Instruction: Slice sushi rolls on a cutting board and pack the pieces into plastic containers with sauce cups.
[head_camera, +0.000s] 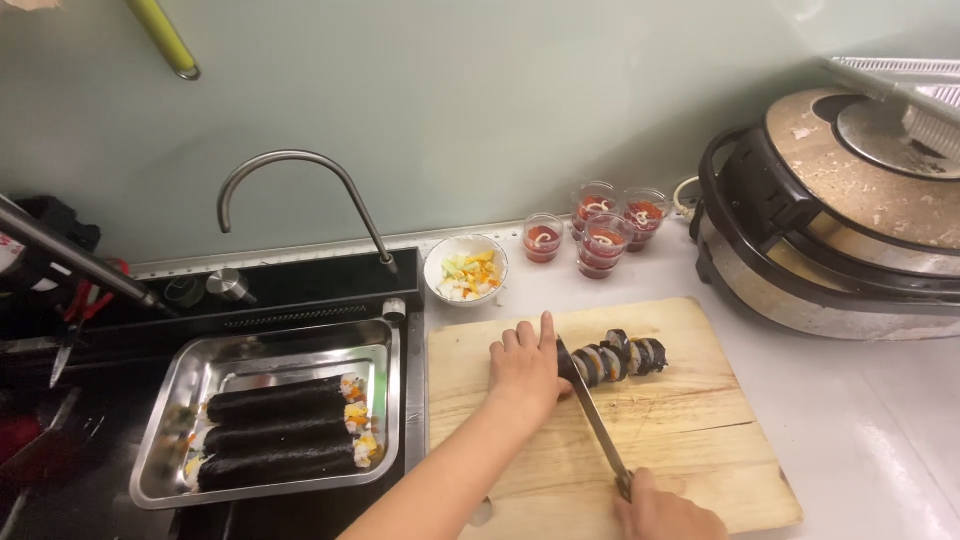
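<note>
The left hand (525, 368) lies curled over the uncut end of a seaweed rice roll (620, 358) on the wooden cutting board (690, 430), its forefinger stretched forward, while the right hand (665, 512), nearer the person, is closed round the handle of a knife (592, 410) whose blade meets the roll just beside the left fingers. Cut slices lean together to the right of the blade. Left of the left hand a steel tray (180, 400) holds three whole rolls (280, 432), and beyond both hands on the surface stand a white bowl (466, 272) of chopped pieces and small sauce cups (605, 240).

Black seaweed rolls (275, 432), pale wooden board (690, 420), perhaps red sauce in clear cups (605, 235)
</note>
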